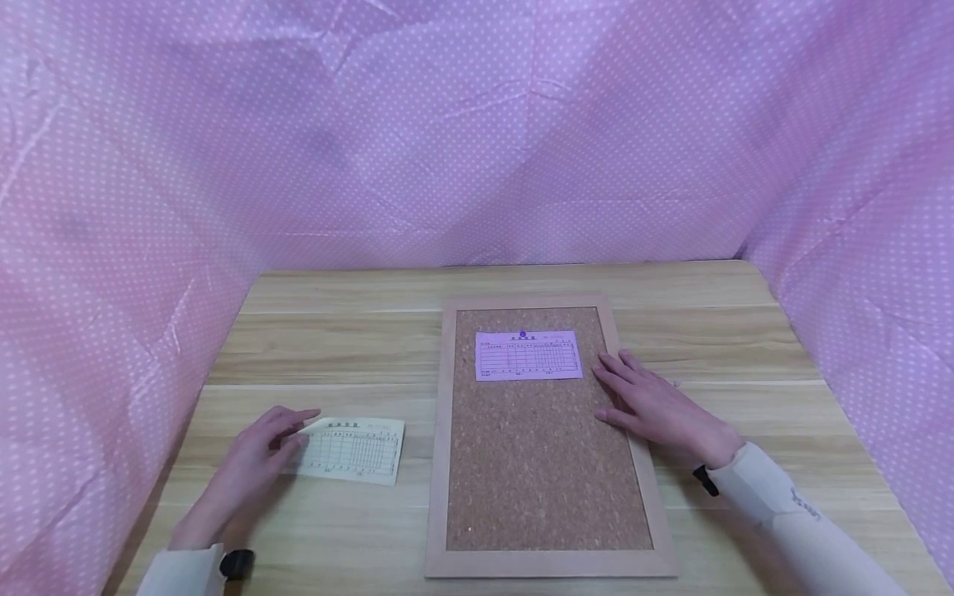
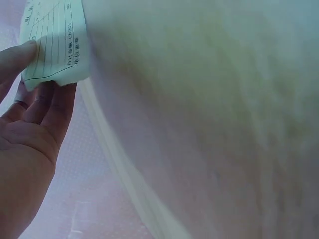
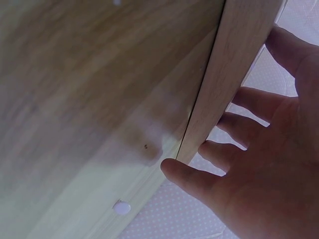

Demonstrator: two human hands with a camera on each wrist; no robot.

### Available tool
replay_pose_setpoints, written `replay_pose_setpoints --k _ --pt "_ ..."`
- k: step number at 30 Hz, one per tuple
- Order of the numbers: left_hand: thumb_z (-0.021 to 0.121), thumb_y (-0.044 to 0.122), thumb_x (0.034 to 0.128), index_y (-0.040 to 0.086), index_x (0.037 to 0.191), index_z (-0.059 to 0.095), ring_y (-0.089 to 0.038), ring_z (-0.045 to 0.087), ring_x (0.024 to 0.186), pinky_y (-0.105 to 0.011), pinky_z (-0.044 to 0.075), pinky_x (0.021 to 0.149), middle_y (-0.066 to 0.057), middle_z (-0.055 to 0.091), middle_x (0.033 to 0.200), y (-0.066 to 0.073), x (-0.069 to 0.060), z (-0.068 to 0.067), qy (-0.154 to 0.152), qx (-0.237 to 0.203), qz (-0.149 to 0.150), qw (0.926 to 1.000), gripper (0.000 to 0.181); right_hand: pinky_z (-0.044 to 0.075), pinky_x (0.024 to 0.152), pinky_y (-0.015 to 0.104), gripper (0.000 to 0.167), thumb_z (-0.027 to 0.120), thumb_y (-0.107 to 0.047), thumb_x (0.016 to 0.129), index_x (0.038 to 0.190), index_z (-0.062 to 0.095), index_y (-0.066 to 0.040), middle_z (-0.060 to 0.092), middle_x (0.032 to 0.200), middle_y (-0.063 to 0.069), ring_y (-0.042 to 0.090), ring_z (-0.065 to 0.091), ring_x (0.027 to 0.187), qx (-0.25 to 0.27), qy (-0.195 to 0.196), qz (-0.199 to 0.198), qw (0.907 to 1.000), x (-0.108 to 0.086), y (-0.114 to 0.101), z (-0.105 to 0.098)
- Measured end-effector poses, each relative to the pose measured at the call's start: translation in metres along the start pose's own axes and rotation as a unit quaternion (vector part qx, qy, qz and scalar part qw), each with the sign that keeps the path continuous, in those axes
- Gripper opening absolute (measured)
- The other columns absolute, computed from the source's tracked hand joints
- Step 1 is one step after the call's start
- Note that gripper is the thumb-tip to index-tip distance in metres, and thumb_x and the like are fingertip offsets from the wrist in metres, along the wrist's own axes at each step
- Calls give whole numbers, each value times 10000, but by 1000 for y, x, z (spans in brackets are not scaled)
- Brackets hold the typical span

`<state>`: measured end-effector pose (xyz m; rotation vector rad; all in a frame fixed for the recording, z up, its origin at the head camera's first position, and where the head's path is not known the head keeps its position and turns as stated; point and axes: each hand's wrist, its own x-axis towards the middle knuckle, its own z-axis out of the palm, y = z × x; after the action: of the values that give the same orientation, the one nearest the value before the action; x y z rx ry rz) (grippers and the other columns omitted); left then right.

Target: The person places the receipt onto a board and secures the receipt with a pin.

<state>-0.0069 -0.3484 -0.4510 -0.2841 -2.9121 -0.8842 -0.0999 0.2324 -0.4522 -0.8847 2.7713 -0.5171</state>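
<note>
In the head view a pale green printed slip (image 1: 358, 451) is pinched at its left end by my left hand (image 1: 249, 463); in the left wrist view the thumb lies over the slip (image 2: 60, 45) and the fingers of the hand (image 2: 32, 129) are beneath it. A purple printed slip (image 1: 529, 358) lies on the upper part of a cork board (image 1: 547, 472), with a small purple pin (image 1: 522, 334) at its top edge. My right hand (image 1: 656, 406) rests over the board's right frame, fingers spread. The right wrist view shows that hand (image 3: 269, 159) beside the wooden frame (image 3: 219, 74).
The board stands on a light wood table (image 1: 343, 331). Pink dotted cloth (image 1: 477, 149) hangs behind and at both sides. In the right wrist view a small white round piece (image 3: 121, 207) lies on the table, near its edge.
</note>
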Motion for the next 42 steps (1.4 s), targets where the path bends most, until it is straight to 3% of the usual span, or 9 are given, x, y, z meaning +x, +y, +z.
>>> replay_pose_setpoints --k 8,15,20,27,35,42 --pt "698 -47 937 64 1288 708 -65 469 721 -219 429 569 13 618 999 6 -1 -2 192 -510 -223 9983 369 240 1196 646 736 630 -442 1027 1567 406 5 283 1666 207 487 187 1525 29 10 1 10000 0 0 0" --pt "661 -2 990 91 1308 705 -70 486 829 -198 433 633 -5 622 1105 9 -2 -2 398 -1060 -480 9924 334 231 1199 645 736 625 -438 1031 1571 395 6 275 1668 211 491 183 1525 16 14 -14 10000 -1 0 0" --pt "655 43 1011 114 1320 706 -69 495 893 -165 457 685 -13 616 1156 18 -1 -4 447 -1155 -618 9904 321 225 1202 645 741 621 -438 1033 1576 384 7 267 1670 215 493 177 1526 38 -15 -16 10000 -1 1 1" --pt "623 -7 1014 25 1314 685 -52 533 997 -103 497 796 -6 585 1158 24 3 -2 593 -1561 -473 9848 308 221 1203 644 750 616 -448 1033 1582 374 2 261 1674 210 488 164 1531 80 -41 28 10000 -1 2 1" --pt "649 -27 993 11 1273 710 -51 556 973 -127 480 672 27 588 1148 41 9 -2 1046 -1891 -499 9751 288 220 1201 649 749 620 -447 1032 1584 376 -3 260 1674 210 487 167 1530 129 -7 22 9999 -1 2 0" --pt "654 -66 974 -14 1257 711 -54 583 995 -116 483 689 20 590 1150 60 17 1 1281 -2188 -311 9668 294 213 1202 652 734 610 -458 1035 1571 401 -3 266 1673 205 488 169 1530 226 12 64 9997 -1 1 -1"
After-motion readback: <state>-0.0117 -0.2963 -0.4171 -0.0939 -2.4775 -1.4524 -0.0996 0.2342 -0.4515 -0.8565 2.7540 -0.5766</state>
